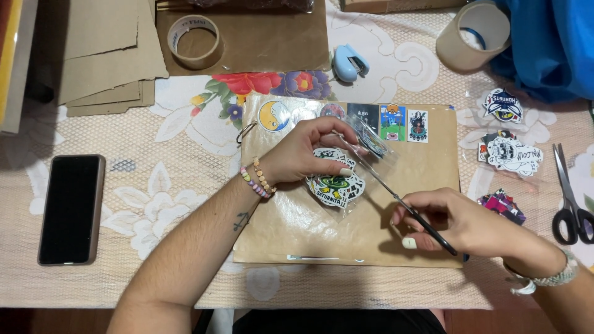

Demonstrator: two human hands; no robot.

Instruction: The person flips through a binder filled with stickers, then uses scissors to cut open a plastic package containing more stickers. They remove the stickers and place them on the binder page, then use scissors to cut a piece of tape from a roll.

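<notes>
Sticker stack [336,184]: glossy die-cut stickers, black, white and green, overlapped at the centre of the brown kraft cover [346,229].
Left hand [309,151]: fingers curled, pinching a small clear-wrapped sticker [371,141] above the stack; thumb resting on the stack.
Right hand [461,222]: closed around the black handle of a thin tool [396,196]; metal tip angled up-left, meeting the pinched sticker.
Cover top edge: row of applied stickers, round yellow-and-white [274,115], then small rectangular ones in black, blue and white.
Loose stickers: white-edged pieces [510,153] right of the cover; purple piece [502,204] just beside the right hand.
Tape rolls: one [194,40] on cardboard at top left, one [473,34] at top right, both hollow.
Other items: blue stapler [350,62], black scissors [570,198], dark phone [71,207], floral tablecloth [154,185].
</notes>
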